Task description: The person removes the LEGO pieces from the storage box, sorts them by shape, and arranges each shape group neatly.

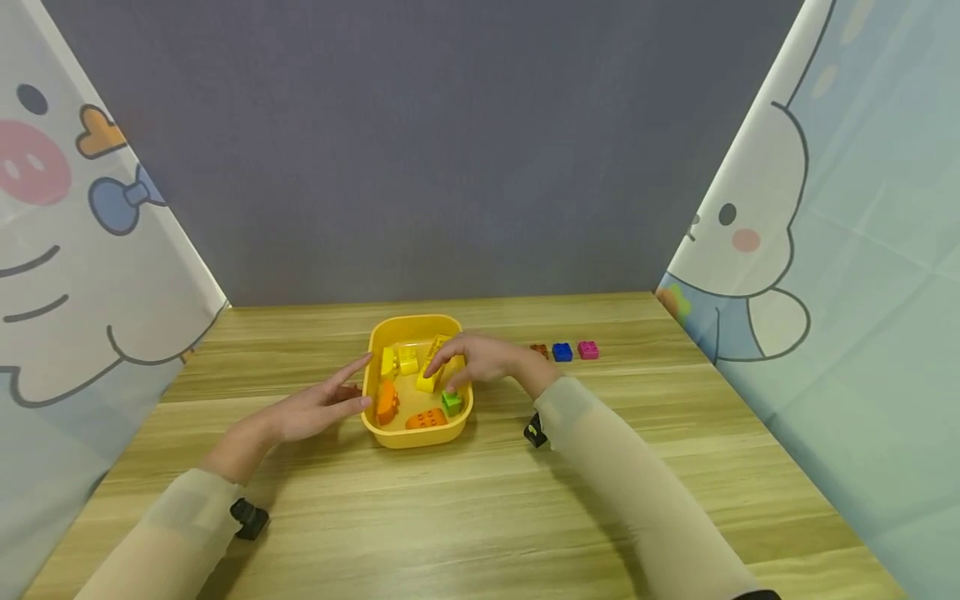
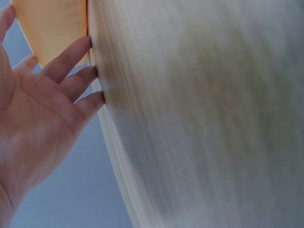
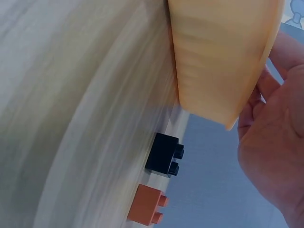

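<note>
A yellow plastic tub (image 1: pixel 417 439) stands on the table with several toy building bricks inside. My left hand (image 1: pixel 318 410) is at the tub's left wall, thumb and index finger extended beside the rim; in the left wrist view its lower fingertips rest near the tabletop. My right hand (image 1: pixel 483 358) reaches over the right rim, its index finger above a long yellow brick (image 1: pixel 427 382) and its thumb by a small green brick (image 1: pixel 452 405). A gap shows between that finger and thumb. In the right wrist view the tub wall (image 3: pixel 218 57) hides the fingertips.
Inside the tub lie smaller yellow bricks (image 1: pixel 407 360) and orange bricks (image 1: pixel 387 403). Right of it, a brown brick (image 1: pixel 538 350), a blue brick (image 1: pixel 562 352) and a pink brick (image 1: pixel 588 350) form a row. A black brick (image 3: pixel 163 153) stands nearer the tub.
</note>
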The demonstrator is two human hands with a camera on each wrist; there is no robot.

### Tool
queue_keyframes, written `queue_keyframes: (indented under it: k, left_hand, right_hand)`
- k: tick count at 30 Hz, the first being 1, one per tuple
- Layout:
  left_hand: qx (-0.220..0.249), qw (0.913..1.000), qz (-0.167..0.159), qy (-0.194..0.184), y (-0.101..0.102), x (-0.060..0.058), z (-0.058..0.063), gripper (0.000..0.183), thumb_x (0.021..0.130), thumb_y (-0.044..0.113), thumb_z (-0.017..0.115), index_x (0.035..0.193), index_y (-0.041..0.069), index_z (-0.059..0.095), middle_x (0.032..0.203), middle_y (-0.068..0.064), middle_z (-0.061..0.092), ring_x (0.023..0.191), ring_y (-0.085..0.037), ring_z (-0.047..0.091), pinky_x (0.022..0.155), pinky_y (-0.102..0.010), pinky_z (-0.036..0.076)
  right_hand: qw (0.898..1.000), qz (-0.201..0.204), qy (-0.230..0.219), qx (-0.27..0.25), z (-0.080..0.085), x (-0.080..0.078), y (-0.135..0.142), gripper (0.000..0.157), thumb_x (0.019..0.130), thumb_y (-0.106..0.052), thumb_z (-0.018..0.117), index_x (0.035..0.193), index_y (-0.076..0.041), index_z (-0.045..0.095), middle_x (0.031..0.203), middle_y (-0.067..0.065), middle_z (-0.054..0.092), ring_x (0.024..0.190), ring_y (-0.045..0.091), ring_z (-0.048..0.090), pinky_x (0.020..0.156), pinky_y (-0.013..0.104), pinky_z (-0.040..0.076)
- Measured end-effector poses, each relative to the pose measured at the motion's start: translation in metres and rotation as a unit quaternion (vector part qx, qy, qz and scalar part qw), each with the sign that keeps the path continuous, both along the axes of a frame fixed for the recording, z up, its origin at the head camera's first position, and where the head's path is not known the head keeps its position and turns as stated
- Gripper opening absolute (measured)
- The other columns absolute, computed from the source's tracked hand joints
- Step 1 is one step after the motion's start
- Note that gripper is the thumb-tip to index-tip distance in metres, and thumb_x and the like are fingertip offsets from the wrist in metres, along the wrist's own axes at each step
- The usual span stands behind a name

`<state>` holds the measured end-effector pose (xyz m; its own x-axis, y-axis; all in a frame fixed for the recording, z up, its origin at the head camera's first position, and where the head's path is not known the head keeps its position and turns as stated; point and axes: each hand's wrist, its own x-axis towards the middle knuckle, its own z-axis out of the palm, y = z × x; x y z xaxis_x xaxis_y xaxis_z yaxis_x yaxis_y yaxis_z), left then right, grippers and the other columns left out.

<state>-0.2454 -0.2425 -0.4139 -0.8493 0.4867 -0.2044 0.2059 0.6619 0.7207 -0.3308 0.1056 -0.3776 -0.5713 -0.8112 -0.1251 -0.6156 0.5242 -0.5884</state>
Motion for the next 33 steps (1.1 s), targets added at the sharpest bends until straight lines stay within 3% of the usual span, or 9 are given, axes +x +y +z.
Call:
queue_keyframes:
  k: [7,15,22,29,33]
  left_hand:
    - [0.002,1.0,0.0,0.001,0.0,0.001,0.0,0.084,0.114,0.055,0.053,0.178,0.035,0.003,0.167,-0.04,0.04,0.155,-0.059,0.043,0.121,-0.076,0.039]
    - [0.006,1.0,-0.004,0.0,0.0,0.001,-0.001,0.084,0.114,0.054,0.053,0.178,0.033,0.003,0.167,-0.04,0.041,0.154,-0.058,0.044,0.121,-0.076,0.04]
    - [0.009,0.9999,-0.007,0.007,-0.001,0.0,0.0,0.084,0.114,0.052,0.054,0.178,0.032,0.003,0.167,-0.04,0.04,0.155,-0.058,0.043,0.122,-0.075,0.04]
    - [0.0,0.9999,-0.007,0.013,-0.001,0.0,0.0,0.084,0.114,0.053,0.053,0.178,0.033,0.003,0.166,-0.04,0.041,0.154,-0.058,0.045,0.121,-0.076,0.04]
    - [0.0,0.9999,-0.007,0.011,0.0,0.002,0.0,0.084,0.114,0.054,0.053,0.178,0.033,0.003,0.167,-0.04,0.041,0.153,-0.059,0.045,0.12,-0.076,0.041]
  right_hand:
    - [0.997,0.013,0.046,0.06,0.001,0.002,-0.009,0.038,0.099,-0.023,0.084,0.136,-0.026,0.078,0.142,-0.009,0.075,0.137,0.021,0.063,0.132,0.056,0.017]
    - [0.993,0.005,0.101,0.057,-0.008,0.009,-0.02,0.029,0.103,-0.042,0.078,0.127,-0.026,0.081,0.118,-0.012,0.081,0.116,0.013,0.065,0.116,0.049,0.027]
    - [0.996,0.0,0.088,0.027,-0.015,0.006,-0.019,0.019,0.105,-0.04,0.075,0.117,-0.028,0.085,0.119,-0.013,0.081,0.122,0.012,0.065,0.126,0.052,0.024]
    - [0.998,-0.01,0.058,0.027,-0.016,0.006,-0.018,0.024,0.101,-0.038,0.082,0.122,-0.027,0.083,0.119,-0.014,0.08,0.131,0.015,0.062,0.135,0.055,0.013]
    - [0.997,-0.011,0.062,0.043,-0.014,0.008,-0.019,0.028,0.097,-0.033,0.084,0.123,-0.025,0.082,0.12,-0.011,0.08,0.133,0.017,0.062,0.137,0.053,0.011]
